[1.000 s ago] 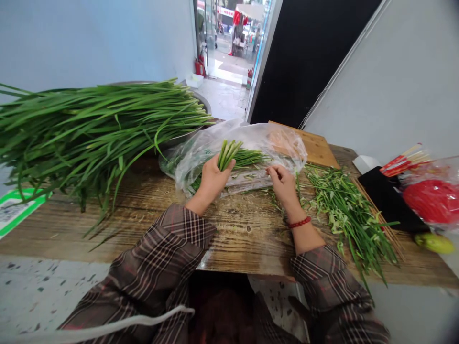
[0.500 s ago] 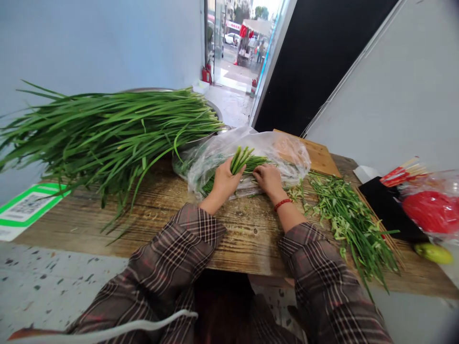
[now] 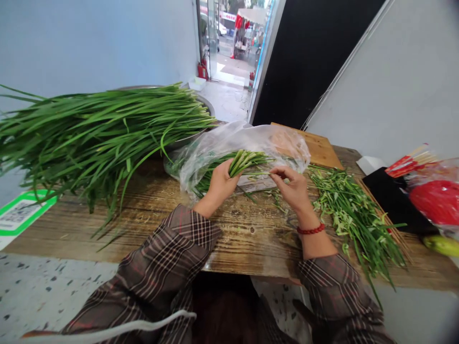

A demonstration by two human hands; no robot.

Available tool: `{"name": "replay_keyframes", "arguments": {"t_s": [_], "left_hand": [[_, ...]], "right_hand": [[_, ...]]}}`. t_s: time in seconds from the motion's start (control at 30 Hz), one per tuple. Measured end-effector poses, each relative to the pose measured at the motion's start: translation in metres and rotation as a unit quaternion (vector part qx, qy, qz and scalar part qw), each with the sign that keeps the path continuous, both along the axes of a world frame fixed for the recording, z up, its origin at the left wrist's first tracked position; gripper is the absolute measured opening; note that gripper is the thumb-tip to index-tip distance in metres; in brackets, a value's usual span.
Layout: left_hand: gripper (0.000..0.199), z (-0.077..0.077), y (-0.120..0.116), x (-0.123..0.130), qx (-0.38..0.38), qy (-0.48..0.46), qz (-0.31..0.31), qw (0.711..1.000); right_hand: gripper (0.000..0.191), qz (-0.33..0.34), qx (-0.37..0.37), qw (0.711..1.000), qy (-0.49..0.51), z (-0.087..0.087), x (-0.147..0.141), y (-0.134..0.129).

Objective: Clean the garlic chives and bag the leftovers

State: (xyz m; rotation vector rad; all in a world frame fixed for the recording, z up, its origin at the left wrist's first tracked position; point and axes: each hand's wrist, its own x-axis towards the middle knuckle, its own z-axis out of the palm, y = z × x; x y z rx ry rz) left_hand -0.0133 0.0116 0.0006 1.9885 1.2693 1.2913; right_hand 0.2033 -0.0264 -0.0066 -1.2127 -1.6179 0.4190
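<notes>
Over the bag (image 3: 229,135), your left hand (image 3: 219,185) is curled round a chive bunch (image 3: 244,161); your right hand (image 3: 293,187) pinches what looks like one stalk (image 3: 261,173). The pile (image 3: 118,119) at left looks finished, the heap (image 3: 353,215) at right looks like scraps, and the bagged stalks (image 3: 205,179) seem left. The bunch's pale ends point away and rightward, its long axis slanting likewise.
</notes>
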Motion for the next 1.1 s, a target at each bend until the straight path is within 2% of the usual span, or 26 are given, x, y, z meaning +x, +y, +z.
{"name": "replay_keyframes", "arguments": {"t_s": [0.17, 0.33, 0.5, 0.6, 0.77, 1.1], "left_hand": [[0.018, 0.004, -0.004, 0.003, -0.03, 0.027, -0.059, 0.997], [0.025, 0.0, -0.004, 0.005, -0.053, 0.063, -0.134, 0.987], [0.029, -0.001, -0.003, 0.005, -0.06, 0.075, -0.144, 0.985], [0.03, -0.001, -0.004, 0.005, -0.056, 0.08, -0.146, 0.984], [0.025, -0.002, -0.003, 0.006, -0.046, 0.078, -0.153, 0.984], [0.012, -0.008, -0.003, 0.007, -0.05, 0.097, -0.163, 0.981]], "right_hand": [[0.017, 0.031, -0.048, 0.993, 0.101, -0.001, -0.003, 0.003], [0.024, 0.046, -0.087, 0.98, 0.173, -0.009, -0.015, 0.005], [0.027, 0.051, -0.123, 0.962, 0.238, -0.008, -0.026, 0.003], [0.027, 0.064, -0.12, 0.965, 0.223, -0.009, -0.029, 0.002], [0.026, 0.069, -0.069, 0.984, 0.146, -0.009, -0.031, 0.0], [0.029, 0.064, -0.038, 0.994, 0.081, -0.012, -0.035, -0.001]]}}
